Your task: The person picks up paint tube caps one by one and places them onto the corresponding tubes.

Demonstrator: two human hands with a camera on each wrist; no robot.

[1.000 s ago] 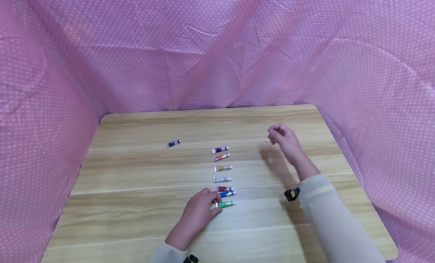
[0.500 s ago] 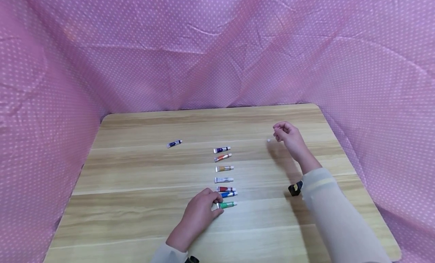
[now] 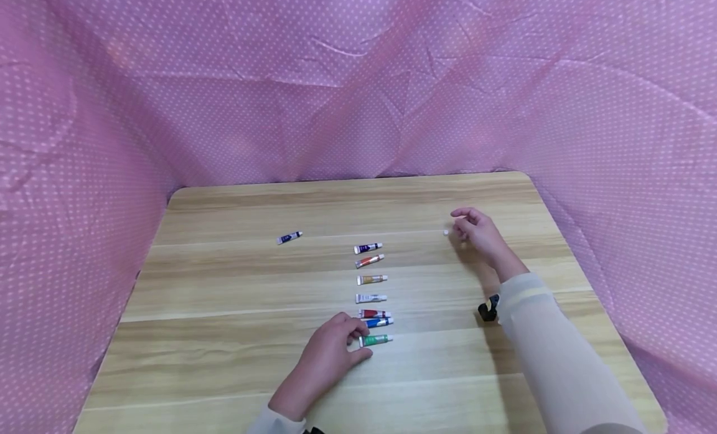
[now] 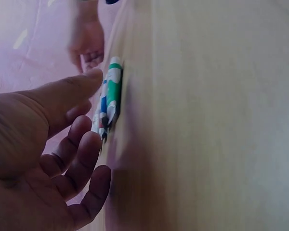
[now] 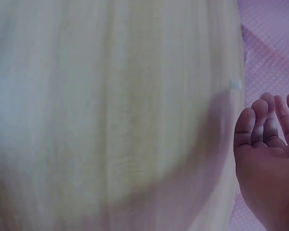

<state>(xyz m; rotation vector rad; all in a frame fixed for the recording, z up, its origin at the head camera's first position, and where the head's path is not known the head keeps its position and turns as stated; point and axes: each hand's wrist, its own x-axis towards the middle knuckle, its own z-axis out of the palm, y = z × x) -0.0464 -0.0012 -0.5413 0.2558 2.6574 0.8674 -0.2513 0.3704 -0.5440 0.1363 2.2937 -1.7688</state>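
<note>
In the head view my left hand [image 3: 335, 352] is at the crimped end of a green paint tube [image 3: 376, 340], thumb and fingers parted around that end. The left wrist view shows the fingers loosely bent, nothing gripped, with the green tube beyond the thumb. A blue paint tube [image 3: 379, 322] lies just behind it, partly covered by the fingertips, against a red paint tube [image 3: 374, 314]. My right hand [image 3: 477, 232] hovers over the back right of the table, fingers loose and holding nothing. Left of its fingertips lies a small white cap-like piece [image 3: 445, 233].
Farther back in the column lie a white paint tube [image 3: 371, 298], an ochre one [image 3: 372, 279], an orange one [image 3: 370, 261] and a purple one [image 3: 368, 248]. A dark blue tube [image 3: 289, 238] sits apart at left. Pink dotted cloth [image 3: 358, 122] surrounds the wooden table [image 3: 224, 347].
My right hand has moved off the small white piece, leaving it on the table, and its pinched fingers have spread. The left hand has stayed by the green tube, its thumb slightly farther off.
</note>
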